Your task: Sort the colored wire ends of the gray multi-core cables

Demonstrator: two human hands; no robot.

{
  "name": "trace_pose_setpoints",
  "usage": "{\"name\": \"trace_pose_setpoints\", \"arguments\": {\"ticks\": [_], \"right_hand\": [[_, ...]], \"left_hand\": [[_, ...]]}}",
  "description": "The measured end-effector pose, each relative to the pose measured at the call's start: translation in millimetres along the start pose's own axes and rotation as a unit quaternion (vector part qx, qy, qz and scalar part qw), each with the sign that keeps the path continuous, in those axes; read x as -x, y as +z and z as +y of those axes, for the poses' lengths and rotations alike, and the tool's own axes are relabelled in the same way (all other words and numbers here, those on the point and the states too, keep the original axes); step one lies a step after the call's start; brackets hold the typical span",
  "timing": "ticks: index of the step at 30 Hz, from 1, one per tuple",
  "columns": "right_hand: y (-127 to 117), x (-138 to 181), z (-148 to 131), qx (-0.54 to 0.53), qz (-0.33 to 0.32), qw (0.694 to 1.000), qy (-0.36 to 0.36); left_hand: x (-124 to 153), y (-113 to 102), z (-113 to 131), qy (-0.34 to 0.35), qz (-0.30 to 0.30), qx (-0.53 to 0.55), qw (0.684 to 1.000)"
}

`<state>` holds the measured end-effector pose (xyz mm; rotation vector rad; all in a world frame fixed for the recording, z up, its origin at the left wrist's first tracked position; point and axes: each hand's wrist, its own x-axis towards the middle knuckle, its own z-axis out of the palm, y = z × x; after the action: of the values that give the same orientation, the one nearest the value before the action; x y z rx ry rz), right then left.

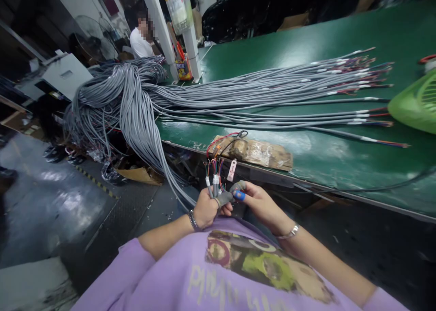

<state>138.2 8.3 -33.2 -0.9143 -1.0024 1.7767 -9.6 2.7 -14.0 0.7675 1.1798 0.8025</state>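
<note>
Two hands: mid-scene at the near bench edge, just beyond a purple shirt [163, 268].
Left hand [205, 209]: closed round a few cable ends [215, 180], thumb in a grey sleeve [224, 199] pressed over them; tips face away from the body, presumably so the cores can be seen and reached.
Right hand [256, 200]: thumb and fingertips brought together by the left thumb, blue band [237, 194] on one digit; can't tell whether a wire is pinched there.
Cable ends: round smooth grey jackets, white collars, thin coloured cores splayed like bristles.
Tag [232, 170]: small, flat, pale, just right of the cores.
Wood slab [269, 154]: rough, stained, lying along the near bench edge; probably spares the surface. Red lead [220, 140] crosses its left end.
Hanging cables [136, 106]: thick grey swag on the left, drooping over the near edge; slack likely lets ends reach the hands.
Laid cables [238, 97]: long, nearly parallel, ends to the right, likely kept straight against tangling.
Bench [272, 52]: glossy green top.
Basket [417, 100]: slotted lime plastic, right, cut by frame.
Post [193, 56]: white, upright; clear holder [179, 16] fixed high, probably to save bench space.
Co-worker [139, 43]: white top, far left.
</note>
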Motion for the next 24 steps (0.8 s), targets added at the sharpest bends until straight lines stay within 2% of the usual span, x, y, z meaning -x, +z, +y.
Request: {"name": "trace_pose_setpoints", "arguments": {"ticks": [3, 7, 12, 15, 19, 24], "right_hand": [[4.1, -5.8, 1.0, -0.047, -0.049, 0.998, 0.007], [6.7, -11.5, 7.0, -0.136, -0.134, 0.981, 0.018], [3.6, -12.9, 9.2, -0.142, -0.171, 0.975, 0.006], [0.5, -16.1, 8.3, -0.128, -0.170, 0.977, 0.023], [1.7, -21.2, 7.9, -0.098, -0.123, 0.987, 0.034], [12.1, -17.9, 7.8, -0.123, -0.113, 0.985, 0.045]], "left_hand": [[0.9, -1.8, 0.9, -0.014, -0.030, 0.008, 0.999], [0.6, -5.1, -1.4, -0.001, -0.026, 0.043, 0.999], [-2.7, -8.9, -6.0, 0.007, -0.012, 0.086, 0.996], [-3.6, -10.1, -6.0, -0.005, -0.026, 0.084, 0.996], [-2.5, -10.7, -3.8, -0.022, -0.045, 0.076, 0.996], [-1.7, -10.7, -5.8, -0.019, -0.025, 0.076, 0.997]]}}
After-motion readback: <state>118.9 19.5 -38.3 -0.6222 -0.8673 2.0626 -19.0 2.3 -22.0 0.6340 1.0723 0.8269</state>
